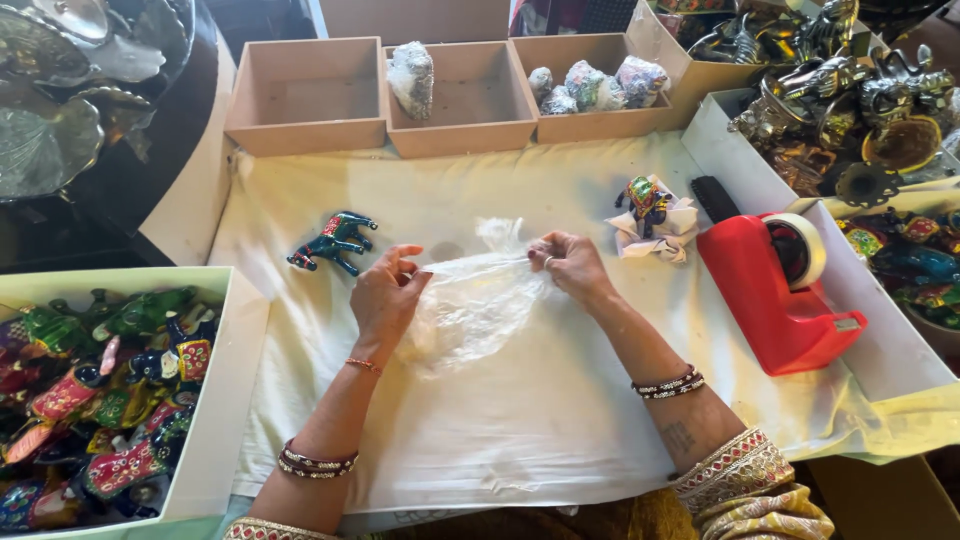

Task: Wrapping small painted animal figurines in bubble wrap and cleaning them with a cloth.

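Both hands pinch a thin clear plastic bag (470, 305) that lies on the white cloth (520, 420). My left hand (385, 295) grips its left edge and my right hand (570, 265) grips its right edge, stretching it between them. A blue-green painted elephant figurine (335, 240) lies on its side on the cloth, just left of my left hand. A second painted elephant (645, 200) stands on crumpled white paper (660, 235), right of my right hand.
A red tape dispenser (780, 290) stands at the right. Three tan open boxes (305, 95) line the back, two holding wrapped bundles (412, 78). A white box (215, 400) of painted figurines sits at the left; metal figurines (850, 95) fill a box at the right.
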